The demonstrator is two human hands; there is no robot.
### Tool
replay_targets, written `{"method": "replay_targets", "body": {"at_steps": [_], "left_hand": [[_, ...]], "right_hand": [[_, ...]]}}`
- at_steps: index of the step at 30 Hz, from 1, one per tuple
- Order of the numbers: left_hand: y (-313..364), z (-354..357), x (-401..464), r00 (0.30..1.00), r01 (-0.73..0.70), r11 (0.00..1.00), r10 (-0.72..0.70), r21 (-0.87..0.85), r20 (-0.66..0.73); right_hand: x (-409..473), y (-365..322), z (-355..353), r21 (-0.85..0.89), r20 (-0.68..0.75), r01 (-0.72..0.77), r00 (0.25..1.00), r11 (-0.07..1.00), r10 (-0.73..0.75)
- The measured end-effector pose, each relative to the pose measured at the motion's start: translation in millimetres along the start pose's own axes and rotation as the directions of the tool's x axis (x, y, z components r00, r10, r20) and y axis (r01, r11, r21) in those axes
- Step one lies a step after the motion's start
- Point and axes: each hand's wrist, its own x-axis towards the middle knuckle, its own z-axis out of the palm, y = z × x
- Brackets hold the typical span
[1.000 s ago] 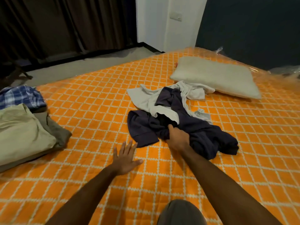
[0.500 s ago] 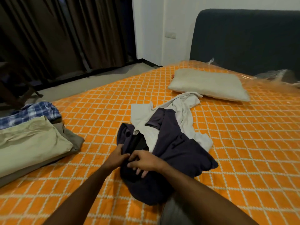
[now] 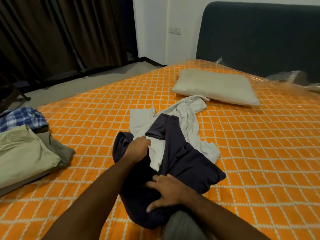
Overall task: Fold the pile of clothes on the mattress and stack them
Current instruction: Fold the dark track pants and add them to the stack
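Observation:
A crumpled dark navy garment lies in the middle of the orange mattress, tangled with a light grey garment that runs back toward the pillow. My left hand is curled on the navy cloth's upper left edge, where it meets the grey cloth. My right hand rests flat with its fingers spread on the near part of the navy garment. At the left edge sits a stack of folded clothes: a beige piece on top, a grey-olive piece under it and a blue plaid piece behind.
A pale pillow lies at the head of the mattress before a dark headboard. Loose clear plastic wrap bunches at the far right. My knee is on the mattress just below the navy garment. Dark curtains and floor are beyond the left side.
The clothes pile has been dragged nearer to me. My left hand moved from the bare mattress onto the navy garment, then up to its top edge. My right hand flattened on its near part.

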Motion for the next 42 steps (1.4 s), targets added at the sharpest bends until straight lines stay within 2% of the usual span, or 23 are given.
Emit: {"method": "replay_targets", "body": {"at_steps": [2,4,5,7,9,10,12,14,16,20,22,24,26,28,29,30,32,34,35,37,38,39,42], "left_hand": [[1,-11,13,0.980,0.094,0.952,-0.140,-0.293,-0.141],[2,-39,25,0.913,0.158,0.842,-0.324,-0.516,-0.248],[3,-56,31,0.880,0.191,0.796,-0.399,-0.574,-0.259],[1,-85,41,0.812,0.239,0.701,-0.523,-0.672,-0.258],[-4,-105,49,0.759,0.245,0.599,-0.608,-0.763,-0.234],[-6,-112,52,0.763,0.230,0.556,-0.612,-0.798,-0.206],[-9,-118,54,0.853,0.188,0.536,-0.504,-0.823,-0.133],[0,-122,49,0.947,0.110,0.571,-0.310,-0.813,-0.089],[17,-129,43,0.981,0.038,0.548,-0.180,-0.836,-0.073],[52,-166,14,0.996,-0.068,0.384,-0.020,-0.921,-0.082],[55,-181,6,0.993,-0.119,0.403,0.039,-0.908,-0.112],[51,-202,-6,0.963,-0.241,0.470,0.005,-0.849,-0.270],[47,-227,-15,0.825,-0.358,0.671,-0.098,-0.649,-0.556],[48,-249,-33,0.597,-0.460,0.787,-0.070,-0.412,-0.799],[52,-258,-46,0.565,-0.515,0.779,-0.006,-0.358,-0.825],[57,-265,-60,0.593,-0.541,0.777,0.080,-0.323,-0.801],[66,-263,-76,0.803,-0.362,0.895,0.157,-0.260,-0.575],[64,-249,-80,0.950,-0.098,0.980,0.039,-0.175,-0.310],[63,-238,-79,0.986,0.001,0.963,-0.046,-0.268,-0.161],[65,-209,-82,0.984,0.169,0.768,-0.096,-0.618,0.149],[69,-192,-86,0.967,0.230,0.672,-0.078,-0.704,0.241],[75,-177,-91,0.965,0.231,0.646,-0.054,-0.727,0.258],[83,-163,-87,0.995,0.091,0.641,-0.090,-0.762,0.043]], "right_hand": [[4,3,4,-0.146,-0.036,-0.026,0.999,0.989,0.021],[7,5,5,-0.216,-0.107,-0.089,0.992,0.972,0.067],[8,8,2,-0.153,-0.170,-0.153,0.977,0.976,0.127],[5,18,-8,0.171,-0.276,-0.287,0.905,0.943,0.325],[-4,27,-23,0.503,-0.408,-0.279,0.757,0.818,0.510],[-10,30,-35,0.613,-0.486,-0.204,0.665,0.764,0.567],[-23,31,-68,0.737,-0.560,-0.016,0.545,0.676,0.624],[-33,26,-114,0.777,-0.574,0.094,0.514,0.623,0.637],[-29,27,-157,0.782,-0.604,0.181,0.456,0.596,0.654],[-16,15,-237,0.777,-0.630,0.308,0.357,0.549,0.690],[-12,5,-275,0.769,-0.634,0.352,0.302,0.534,0.712],[-10,-11,-309,0.760,-0.637,0.379,0.269,0.529,0.723],[-10,-24,-338,0.750,-0.643,0.380,0.230,0.541,0.730],[-12,-33,-365,0.746,-0.651,0.336,0.185,0.575,0.736],[-14,-37,-377,0.742,-0.662,0.296,0.183,0.601,0.727],[-19,-45,-388,0.736,-0.677,0.207,0.211,0.645,0.705],[-24,-50,-400,0.675,-0.674,-0.122,0.302,0.728,0.675],[-24,-47,-397,0.553,-0.640,-0.376,0.379,0.743,0.668],[-22,-43,-391,0.507,-0.610,-0.436,0.427,0.743,0.667],[-17,-35,-371,0.439,-0.542,-0.504,0.513,0.744,0.666],[-14,-31,-359,0.411,-0.518,-0.525,0.538,0.746,0.664],[-13,-29,-350,0.386,-0.511,-0.537,0.552,0.750,0.659],[-21,-13,-337,0.378,-0.571,-0.550,0.495,0.745,0.655]]}}
